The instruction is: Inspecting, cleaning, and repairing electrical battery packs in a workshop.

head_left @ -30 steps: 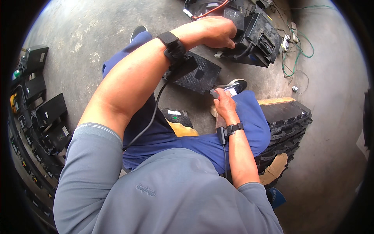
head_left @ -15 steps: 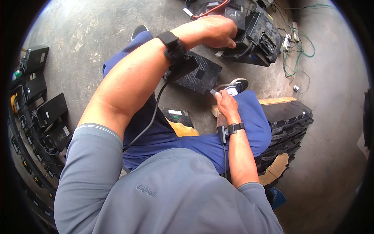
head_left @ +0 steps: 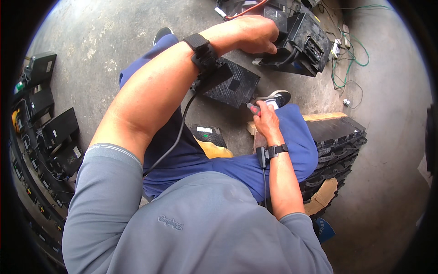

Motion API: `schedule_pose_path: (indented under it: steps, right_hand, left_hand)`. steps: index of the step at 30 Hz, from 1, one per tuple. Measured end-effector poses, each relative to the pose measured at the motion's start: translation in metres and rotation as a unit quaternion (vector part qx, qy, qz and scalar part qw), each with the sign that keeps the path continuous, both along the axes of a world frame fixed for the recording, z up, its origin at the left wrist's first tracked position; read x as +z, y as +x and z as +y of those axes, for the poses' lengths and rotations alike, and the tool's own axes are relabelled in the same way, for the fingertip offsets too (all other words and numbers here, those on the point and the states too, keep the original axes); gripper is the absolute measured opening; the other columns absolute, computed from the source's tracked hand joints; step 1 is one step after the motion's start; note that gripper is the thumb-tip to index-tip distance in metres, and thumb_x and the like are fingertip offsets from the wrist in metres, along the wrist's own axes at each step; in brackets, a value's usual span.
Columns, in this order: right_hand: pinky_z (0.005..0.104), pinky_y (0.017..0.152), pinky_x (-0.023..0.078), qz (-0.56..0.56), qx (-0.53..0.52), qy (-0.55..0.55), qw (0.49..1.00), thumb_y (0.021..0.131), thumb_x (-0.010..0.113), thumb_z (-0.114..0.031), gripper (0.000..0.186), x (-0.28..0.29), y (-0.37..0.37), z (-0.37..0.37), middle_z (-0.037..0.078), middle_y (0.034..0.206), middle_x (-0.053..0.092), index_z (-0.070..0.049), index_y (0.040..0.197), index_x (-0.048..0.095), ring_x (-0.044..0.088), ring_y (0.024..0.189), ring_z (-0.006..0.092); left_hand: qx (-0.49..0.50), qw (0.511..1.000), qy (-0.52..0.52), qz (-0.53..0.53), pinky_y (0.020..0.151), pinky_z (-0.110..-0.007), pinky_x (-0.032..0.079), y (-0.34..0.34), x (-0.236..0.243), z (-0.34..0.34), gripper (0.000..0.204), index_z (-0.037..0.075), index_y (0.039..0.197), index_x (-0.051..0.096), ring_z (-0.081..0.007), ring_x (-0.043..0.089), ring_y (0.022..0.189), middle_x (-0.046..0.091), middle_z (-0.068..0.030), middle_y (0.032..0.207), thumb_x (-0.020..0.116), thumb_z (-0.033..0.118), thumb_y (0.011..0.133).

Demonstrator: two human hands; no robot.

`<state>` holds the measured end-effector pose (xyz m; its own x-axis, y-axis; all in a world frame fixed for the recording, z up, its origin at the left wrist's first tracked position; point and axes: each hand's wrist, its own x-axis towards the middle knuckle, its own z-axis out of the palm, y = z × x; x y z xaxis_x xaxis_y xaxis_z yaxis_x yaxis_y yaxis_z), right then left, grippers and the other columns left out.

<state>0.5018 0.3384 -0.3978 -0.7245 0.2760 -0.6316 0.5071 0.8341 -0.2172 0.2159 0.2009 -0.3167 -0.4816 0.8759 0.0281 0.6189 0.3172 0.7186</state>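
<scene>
My right hand (head_left: 267,119) is closed round the grey and red handle of what looks like a screwdriver (head_left: 253,109), above my right knee. The tool points toward the corner of a black textured flat case (head_left: 235,89) lying on the floor between my feet. My left hand (head_left: 259,35) reaches far forward with fingers curled and thumb bent in. It is at the left edge of a black box (head_left: 299,48) with a thick black cable; whatever is in its fingers is hidden. Another black piece with a green spot (head_left: 207,136) lies between my legs.
Black cases are stacked (head_left: 337,134) beside my right leg, with a wooden strip and cardboard. Green and white cables (head_left: 358,52) trail at the far right. Along the left, several black units (head_left: 61,128) stand in a row. A red cable (head_left: 248,10) runs at the top.
The tool in my right hand has turned, so more of its red grip shows. My left hand has barely moved, staying by the black box.
</scene>
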Motion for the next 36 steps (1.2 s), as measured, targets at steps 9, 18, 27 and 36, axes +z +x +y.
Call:
schedule_pose_path:
  steps: [9, 18, 27, 36]
  right_hand:
    - [0.0490, 0.092, 0.049, 0.033, -0.020, 0.025, 0.999, 0.082, 0.074, -0.038, 0.071, 0.010, -0.002, 0.000, 0.024, 0.122, 0.058, -0.008, 0.139, 0.044, 0.058, 0.114, 0.0424]
    - [0.0496, 0.092, 0.048, 0.054, 0.022, -0.019, 0.998, 0.083, 0.073, -0.025, 0.062, 0.004, 0.003, 0.006, 0.021, 0.126, 0.055, -0.013, 0.138, 0.047, 0.055, 0.117, 0.0434]
    - [0.0487, 0.094, 0.048, 0.019, -0.038, 0.009, 0.999, 0.085, 0.070, -0.028, 0.059, -0.009, 0.001, 0.003, 0.023, 0.109, 0.063, -0.013, 0.138, 0.048, 0.060, 0.110, 0.0442]
    - [0.0474, 0.100, 0.046, 0.093, 0.025, 0.011, 0.995, 0.075, 0.078, -0.021, 0.078, 0.005, 0.005, 0.000, 0.020, 0.129, 0.051, -0.015, 0.144, 0.042, 0.050, 0.122, 0.0402]
  left_hand:
    - [-0.001, 1.000, 0.004, -0.009, 0.072, -0.043, 0.051, 0.001, -0.001, 0.001, 0.026, 0.002, 0.087, 0.069, -0.0346, 0.067, 0.078, 0.068, -0.0177, 0.078, 0.073, 0.027, 0.082]
    - [-0.016, 1.000, -0.018, -0.004, 0.073, -0.041, 0.052, 0.000, 0.001, 0.002, 0.026, 0.002, 0.092, 0.071, -0.0326, 0.069, 0.080, 0.070, -0.0168, 0.082, 0.073, 0.026, 0.083]
    - [-0.006, 1.000, 0.005, -0.008, 0.071, -0.041, 0.051, 0.003, 0.000, 0.001, 0.025, 0.001, 0.087, 0.070, -0.0331, 0.068, 0.077, 0.068, -0.0175, 0.078, 0.073, 0.026, 0.082]
    - [-0.014, 1.000, -0.017, 0.008, 0.070, -0.041, 0.051, 0.001, 0.001, 0.002, 0.025, 0.002, 0.086, 0.070, -0.0329, 0.067, 0.076, 0.067, -0.0175, 0.076, 0.073, 0.026, 0.082]
